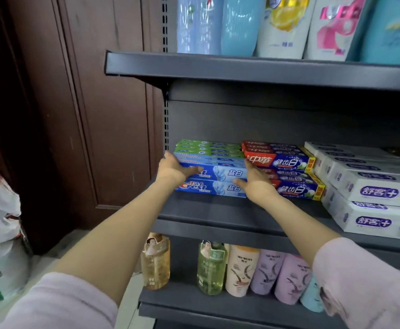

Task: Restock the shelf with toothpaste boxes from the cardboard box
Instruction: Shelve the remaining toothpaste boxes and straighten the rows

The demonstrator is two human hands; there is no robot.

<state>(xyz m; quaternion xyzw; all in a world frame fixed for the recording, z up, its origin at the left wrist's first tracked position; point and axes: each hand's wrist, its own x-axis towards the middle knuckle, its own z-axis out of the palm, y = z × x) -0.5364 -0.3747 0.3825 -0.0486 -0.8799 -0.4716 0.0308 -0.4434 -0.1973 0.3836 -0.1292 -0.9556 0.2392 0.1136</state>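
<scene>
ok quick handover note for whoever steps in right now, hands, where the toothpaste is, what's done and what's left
Left hand: open, pressed on the left end of the blue Crest boxes.
Right hand: open, at their right end, beside the red-and-blue toothpaste boxes.
Done: Crest stacked at the left of the middle shelf, green boxes behind; white boxes far right.
Left: square up the Crest stack. The cardboard box is out of view, so remaining stock is unknown.

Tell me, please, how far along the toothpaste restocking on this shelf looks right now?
Well along, it seems. Red-and-blue boxes and white boxes already sit stacked on the shelf. In hand: the left hand and right hand flank the blue Crest boxes, apparently squaring that stack. What remains is unclear, since the cardboard box is out of view.
</scene>
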